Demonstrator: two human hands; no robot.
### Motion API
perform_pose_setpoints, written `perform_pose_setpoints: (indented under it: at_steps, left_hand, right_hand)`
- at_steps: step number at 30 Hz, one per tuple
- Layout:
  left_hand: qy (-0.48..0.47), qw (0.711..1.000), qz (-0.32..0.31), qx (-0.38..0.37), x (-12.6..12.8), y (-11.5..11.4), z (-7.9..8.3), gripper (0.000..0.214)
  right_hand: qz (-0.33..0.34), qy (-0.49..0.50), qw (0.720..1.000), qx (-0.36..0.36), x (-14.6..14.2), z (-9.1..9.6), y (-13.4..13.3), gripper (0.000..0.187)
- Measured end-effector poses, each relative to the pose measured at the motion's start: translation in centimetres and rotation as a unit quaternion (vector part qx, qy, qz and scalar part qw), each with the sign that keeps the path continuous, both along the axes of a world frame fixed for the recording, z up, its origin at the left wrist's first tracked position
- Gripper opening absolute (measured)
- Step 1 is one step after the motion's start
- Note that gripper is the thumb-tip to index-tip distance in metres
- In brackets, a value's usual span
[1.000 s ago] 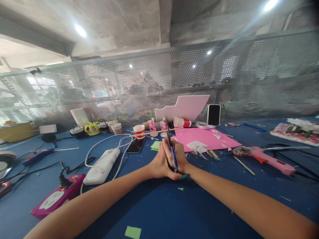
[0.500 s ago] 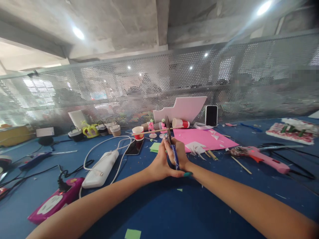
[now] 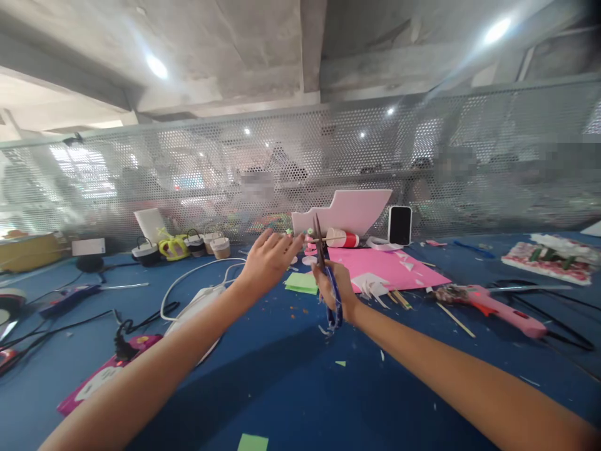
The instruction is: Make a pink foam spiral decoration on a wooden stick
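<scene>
My right hand (image 3: 342, 287) grips a pair of scissors (image 3: 334, 299) by the blue handles, blades pointing up and slightly apart. A thin wooden stick (image 3: 332, 238) crosses between the blades. My left hand (image 3: 268, 262) is closed at the stick's left part, back of the hand towards me; its thumb and most of the stick there are hidden. Small pink figures (image 3: 308, 245) stand just behind the fingers. Below the hands lies a stack of green paper (image 3: 301, 283), and a pink sheet (image 3: 399, 266) spreads out to the right.
A pink glue gun (image 3: 507, 311) lies at right, near a loose stick (image 3: 456, 319). A striped paper cup (image 3: 345, 238) rests on its side behind the scissors. At left are a white power bank (image 3: 197, 304) with cable and a magenta power strip (image 3: 101, 382). A perforated metal screen (image 3: 188, 169) stands behind.
My left hand has left the scissors handles and moved left and up onto the stick. My right hand alone now holds the scissors, still around the stick.
</scene>
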State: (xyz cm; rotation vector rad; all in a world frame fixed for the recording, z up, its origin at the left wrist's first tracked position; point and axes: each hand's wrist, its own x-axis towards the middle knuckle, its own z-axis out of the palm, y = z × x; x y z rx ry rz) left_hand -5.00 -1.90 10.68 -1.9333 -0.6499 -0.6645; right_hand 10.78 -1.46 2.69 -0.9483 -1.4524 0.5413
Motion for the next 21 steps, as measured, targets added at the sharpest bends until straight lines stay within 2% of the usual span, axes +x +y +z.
perform_pose_setpoints:
  at_steps: [3, 7, 14, 21]
  left_hand:
    - [0.027, 1.000, 0.000, -0.005, -1.1, 0.8, 0.1, 0.032]
    - [0.023, 0.999, 0.019, 0.013, -1.3, 0.5, 0.0, 0.031]
    - [-0.023, 0.995, 0.055, -0.086, -1.1, 0.5, 0.0, 0.034]
    - [-0.034, 0.988, 0.084, -0.125, -1.0, 0.3, 0.1, 0.038]
  right_hand:
    - [0.009, 0.000, 1.000, -0.011, -0.5, 0.1, -0.6, 0.035]
    - [0.058, 0.007, 0.998, -0.032, -0.3, 0.2, -0.7, 0.036]
    - [0.132, 0.008, 0.991, -0.036, 0.3, 1.5, -0.9, 0.041]
    - [0.133, 0.006, 0.990, -0.041, 0.5, 1.9, -1.2, 0.039]
